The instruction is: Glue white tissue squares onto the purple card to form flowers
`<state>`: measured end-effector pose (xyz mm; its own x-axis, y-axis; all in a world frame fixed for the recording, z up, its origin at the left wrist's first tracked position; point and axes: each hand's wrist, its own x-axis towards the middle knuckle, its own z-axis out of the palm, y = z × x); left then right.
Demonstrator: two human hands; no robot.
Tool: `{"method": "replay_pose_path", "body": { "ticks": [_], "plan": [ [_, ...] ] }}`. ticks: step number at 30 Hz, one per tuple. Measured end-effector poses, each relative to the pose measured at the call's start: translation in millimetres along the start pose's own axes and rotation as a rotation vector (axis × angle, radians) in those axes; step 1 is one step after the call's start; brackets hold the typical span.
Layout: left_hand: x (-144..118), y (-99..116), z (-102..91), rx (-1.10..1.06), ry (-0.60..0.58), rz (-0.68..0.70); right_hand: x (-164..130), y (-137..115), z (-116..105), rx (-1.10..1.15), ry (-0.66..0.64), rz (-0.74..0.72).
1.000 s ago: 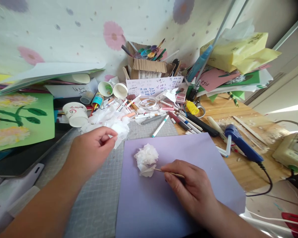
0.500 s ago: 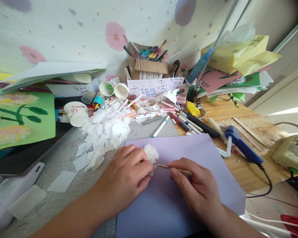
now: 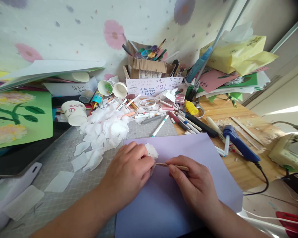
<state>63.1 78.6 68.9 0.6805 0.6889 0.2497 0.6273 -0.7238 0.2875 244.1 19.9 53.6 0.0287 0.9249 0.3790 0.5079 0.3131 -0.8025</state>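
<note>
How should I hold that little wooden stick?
I'd pinch the wooden stick by its thicker back part, coming from the right, as the right hand does. It's slim and nearly level, and its thin tip points left, towards the left hand and the crumpled white paper. Gripping farther back should leave that tip free.

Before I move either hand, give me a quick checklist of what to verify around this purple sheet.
1. Wooden stick gripped in the right hand: ok, tip close to the left hand.
2. Left hand's hold on the white paper ruffle: cannot tell, fingers hide it.
3. Purple sheet under the ruffle: ok.
4. Loose white paper pieces off the sheet: ok, heaped on the grey mat.
5. Space beyond the sheet clear: not ok, markers crowd its far edge.
6. Glue gun off the sheet: ok.
</note>
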Motion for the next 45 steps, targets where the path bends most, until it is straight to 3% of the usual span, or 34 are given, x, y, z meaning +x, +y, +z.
{"method": "replay_pose_path", "body": {
  "ticks": [8, 16, 23, 37, 45],
  "plan": [
    [-1.7, -2.6, -4.3, -0.055, 0.024, -0.017, 2.0, -1.4, 0.7, 0.037, 0.022, 0.011],
    [3.0, -1.8, -0.6, -0.003, -0.038, 0.015, 3.4, -2.9, 0.4, 0.025, 0.033, 0.017],
    [-1.5, -4.6, -4.8, -0.103, -0.019, 0.041, 3.0, -2.0, 0.3, 0.049, 0.026, 0.016],
    [-4.9, -18.2, -11.0, -0.161, -0.062, 0.086, 4.0, -3.0, -1.6, 0.081, -0.126, -0.130],
    [-2.2, -12.5, -5.6, -0.294, 0.010, 0.113, -3.8, -4.2, -9.7, 0.145, 0.012, -0.145]
  ]
}}
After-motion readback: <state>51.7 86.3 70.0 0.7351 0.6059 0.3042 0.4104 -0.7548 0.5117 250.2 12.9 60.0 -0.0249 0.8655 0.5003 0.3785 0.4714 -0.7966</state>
